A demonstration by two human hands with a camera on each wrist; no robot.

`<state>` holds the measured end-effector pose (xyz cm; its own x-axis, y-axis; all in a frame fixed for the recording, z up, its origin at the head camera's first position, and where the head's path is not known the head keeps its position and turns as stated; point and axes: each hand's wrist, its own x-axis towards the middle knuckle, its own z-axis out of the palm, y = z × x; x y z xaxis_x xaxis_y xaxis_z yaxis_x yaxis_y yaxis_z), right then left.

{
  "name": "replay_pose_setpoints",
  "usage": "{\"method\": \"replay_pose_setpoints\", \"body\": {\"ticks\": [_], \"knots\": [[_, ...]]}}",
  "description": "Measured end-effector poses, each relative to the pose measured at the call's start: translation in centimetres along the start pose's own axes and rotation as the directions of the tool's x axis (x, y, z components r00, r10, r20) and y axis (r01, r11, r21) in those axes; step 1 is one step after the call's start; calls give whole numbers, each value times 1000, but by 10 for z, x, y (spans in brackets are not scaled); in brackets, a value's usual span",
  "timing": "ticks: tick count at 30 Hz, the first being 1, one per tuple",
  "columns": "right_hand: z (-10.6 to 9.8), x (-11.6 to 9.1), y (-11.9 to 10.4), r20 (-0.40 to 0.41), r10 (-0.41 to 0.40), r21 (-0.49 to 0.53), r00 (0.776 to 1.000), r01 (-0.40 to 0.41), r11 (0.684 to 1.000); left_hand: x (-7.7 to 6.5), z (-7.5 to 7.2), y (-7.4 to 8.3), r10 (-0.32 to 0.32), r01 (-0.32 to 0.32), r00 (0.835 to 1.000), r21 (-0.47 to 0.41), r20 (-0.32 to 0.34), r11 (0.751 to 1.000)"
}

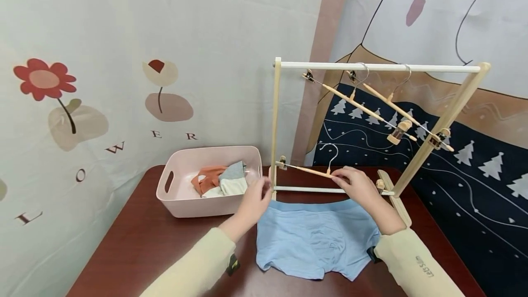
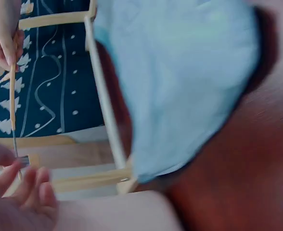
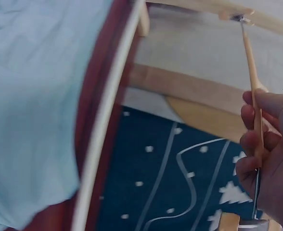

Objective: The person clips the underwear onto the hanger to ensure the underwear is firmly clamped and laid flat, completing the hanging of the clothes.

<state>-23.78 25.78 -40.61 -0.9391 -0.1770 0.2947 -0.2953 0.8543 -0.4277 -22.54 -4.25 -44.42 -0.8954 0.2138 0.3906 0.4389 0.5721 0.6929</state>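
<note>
Done: your right hand (image 1: 358, 187) grips hanger (image 1: 311, 171), clear of rail (image 1: 321, 66). Undone: blue shorts (image 1: 317, 237) lie spread on desk (image 1: 123, 242), unclipped; other hangers (image 1: 350, 101) on rail bare; crumpled clothes (image 1: 233, 180) sit in basket (image 1: 198, 207). Your left hand (image 1: 253, 197) holds nothing, fingers loosely bent near clip (image 1: 282, 163). Shorts soft, creased; hanger slim pale wood; basket smooth, round-cornered.
</note>
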Motion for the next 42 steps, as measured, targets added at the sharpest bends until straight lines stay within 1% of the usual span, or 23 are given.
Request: {"method": "replay_pose_setpoints", "body": {"ticks": [1, 3, 5, 7, 8, 10, 11, 13, 15, 17, 19, 21, 24, 26, 27, 29, 32, 34, 35, 36, 37, 40, 42], "knots": [[4, -2, 3, 2, 4, 9, 1000, -4, 1000, -7, 2, -3, -13, 12, 999, 32, 35, 999], [10, -5, 10, 7, -9, 35, 1000, 9, 999, -22, 6, -7, -34, 25, 996, 113, 79, 993], [17, -10, 16, 13, -28, 51, 1000, 27, 998, -35, 10, -11, -47, 30, 995, 183, 87, 983], [24, -13, 22, 21, -56, 58, 998, 55, 997, -46, 14, -14, -89, 71, 993, 214, 78, 974], [27, -15, 24, 26, -66, 66, 997, 65, 996, -51, 16, -16, -115, 97, 991, 221, 70, 970], [34, -18, 29, 35, -74, 74, 997, 71, 995, -59, 21, -18, -181, 167, 982, 198, 56, 966], [37, -18, 32, 40, -75, 84, 996, 72, 994, -62, 23, -20, -224, 212, 973, 179, 53, 961], [43, -20, 37, 53, -71, 114, 996, 64, 991, -65, 27, -22, -309, 299, 950, 135, 54, 945], [48, -21, 40, 73, -62, 154, 995, 50, 987, -65, 31, -24, -369, 363, 927, 81, 69, 928], [52, -22, 42, 94, -61, 183, 994, 43, 982, -63, 35, -25, -414, 413, 906, 28, 86, 910], [56, -22, 43, 113, -64, 209, 991, 40, 977, -60, 38, -26, -441, 444, 894, -25, 84, 896], [61, -21, 44, 131, -71, 227, 989, 40, 973, -57, 41, -27, -483, 486, 874, -77, 62, 870], [72, -18, 44, 155, -82, 254, 984, 40, 966, -53, 45, -27, -550, 545, 835, -141, 2, 827], [79, -16, 44, 160, -87, 265, 983, 42, 963, -50, 46, -28, -593, 581, 805, -178, -22, 794], [82, -14, 43, 161, -86, 266, 983, 41, 963, -49, 47, -28, -609, 593, 792, -195, -32, 781], [88, -11, 43, 162, -78, 273, 984, 31, 962, -47, 48, -29, -635, 612, 771, -219, -48, 760], [95, -7, 42, 178, -51, 289, 983, -3, 957, -44, 52, -34, -664, 633, 743, -237, -80, 737], [100, -4, 42, 199, -40, 290, 979, -20, 957, -43, 54, -37, -672, 635, 733, -247, -107, 732], [102, -3, 42, 208, -37, 292, 978, -26, 956, -43, 55, -39, -678, 637, 726, -261, -114, 725], [103, -2, 43, 214, -29, 293, 976, -35, 955, -43, 57, -41, -681, 635, 723, -274, -120, 722], [105, -1, 43, 215, -29, 289, 976, -35, 957, -42, 57, -43, -687, 635, 717, -297, -117, 714], [109, 0, 46, 213, -30, 278, 977, -31, 960, -40, 59, -47, -696, 625, 713, -372, -86, 686], [112, 1, 48, 204, -29, 261, 979, -26, 965, -40, 59, -49, -702, 624, 709, -400, -72, 671]]}}
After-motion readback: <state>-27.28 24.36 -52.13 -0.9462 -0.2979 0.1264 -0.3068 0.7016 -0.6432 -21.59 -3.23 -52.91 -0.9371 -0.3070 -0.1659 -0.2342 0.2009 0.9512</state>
